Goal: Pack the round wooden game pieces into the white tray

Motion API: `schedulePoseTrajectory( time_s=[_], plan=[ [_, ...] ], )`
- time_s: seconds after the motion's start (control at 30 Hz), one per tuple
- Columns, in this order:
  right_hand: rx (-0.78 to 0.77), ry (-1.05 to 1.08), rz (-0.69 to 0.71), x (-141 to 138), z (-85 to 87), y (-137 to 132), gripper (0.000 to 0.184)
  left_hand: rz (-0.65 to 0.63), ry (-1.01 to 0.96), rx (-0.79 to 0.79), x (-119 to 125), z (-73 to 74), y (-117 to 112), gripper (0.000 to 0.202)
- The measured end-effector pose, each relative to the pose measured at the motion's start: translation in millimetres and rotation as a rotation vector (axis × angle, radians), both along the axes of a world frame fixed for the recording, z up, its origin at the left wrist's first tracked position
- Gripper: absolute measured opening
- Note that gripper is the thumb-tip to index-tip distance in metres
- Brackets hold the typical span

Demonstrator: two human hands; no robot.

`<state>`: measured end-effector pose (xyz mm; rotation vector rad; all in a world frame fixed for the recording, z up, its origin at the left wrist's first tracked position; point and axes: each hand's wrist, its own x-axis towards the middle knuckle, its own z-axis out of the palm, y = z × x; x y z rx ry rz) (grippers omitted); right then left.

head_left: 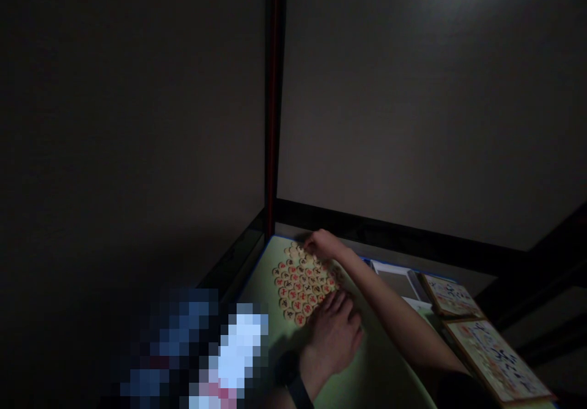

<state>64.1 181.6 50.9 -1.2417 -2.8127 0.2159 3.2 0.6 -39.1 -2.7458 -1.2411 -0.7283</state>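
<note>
Many round wooden Chinese chess pieces (297,293) with red and black characters lie packed side by side on a pale green mat (376,372). My left hand (334,328), with a dark watch (293,375) on its wrist, rests at the near right edge of the pieces. Its fingers lie stretched over them and hide some. Farther off, my right hand (323,244) reaches across to the far end of the group. Its fingers are curled down by a few paler pieces (293,250); what is between the fingertips is hidden.
A white open box (398,280) stands right of my right forearm. Two printed box lids or boards (502,357) with dark writing lie beside it. Dark wall panels (413,121) meet at a post (273,103) behind the table. A pixelated patch (241,348) covers the lower left.
</note>
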Motion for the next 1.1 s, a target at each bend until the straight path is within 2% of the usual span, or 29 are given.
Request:
schedulePoseTrajectory(
  time_s=[0.3,0.57,0.73,0.93,1.1],
  plan=[
    [0.045,-0.236,-0.072,-8,-5.8,-26,0.026,0.001,0.002,-0.002,2,-1.2,1,0.033],
    [0.032,-0.309,-0.041,-11,-2.0,-30,0.029,0.003,-0.016,-0.012,2,-3.2,1,0.029],
    [0.022,-0.305,-0.013,-16,-4.8,-28,0.035,-0.003,-0.002,-0.022,2,1.5,0,0.028],
    [-0.017,-0.329,0.035,-20,-1.2,-22,0.032,-0.020,0.017,-0.009,1,8.1,0,0.026],
    [-0.039,-0.313,0.066,-18,-1.8,-16,0.026,-0.053,0.015,0.004,1,19.5,1,0.020]
  ],
)
